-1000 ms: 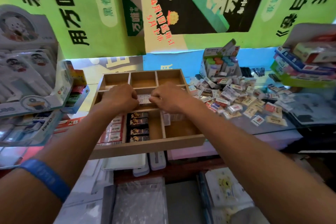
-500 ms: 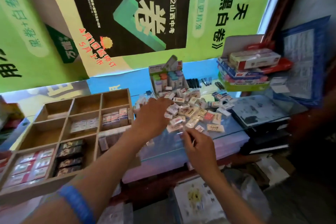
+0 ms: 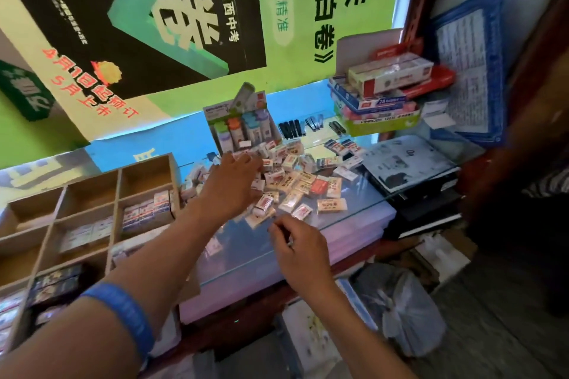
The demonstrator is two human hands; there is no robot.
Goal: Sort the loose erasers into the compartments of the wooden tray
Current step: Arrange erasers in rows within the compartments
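The wooden tray [image 3: 119, 175] stands at the left of the glass counter. Its back compartments hold nothing, while the middle row holds white erasers [image 3: 146, 210] and a nearer one holds black-wrapped erasers [image 3: 55, 282]. A pile of loose erasers [image 3: 303, 181] in white, cream and red wrappers lies right of the tray. My left hand [image 3: 235, 184] reaches over the pile's left side, fingers spread and touching erasers. My right hand [image 3: 297, 248] hovers at the pile's near edge with its fingers curled. Whether it holds anything is hidden.
A display box of coloured correction tapes [image 3: 241, 128] stands behind the pile, with black clips [image 3: 291, 128] beside it. Stacked stationery boxes [image 3: 385, 92] sit at the back right. A black machine [image 3: 412, 169] lies right of the pile. A plastic bag [image 3: 398, 304] is on the floor below.
Both hands left the tray's middle compartments and moved right to the loose pile. The view swung right with them. Over the last half second the left hand reached further across the pile.
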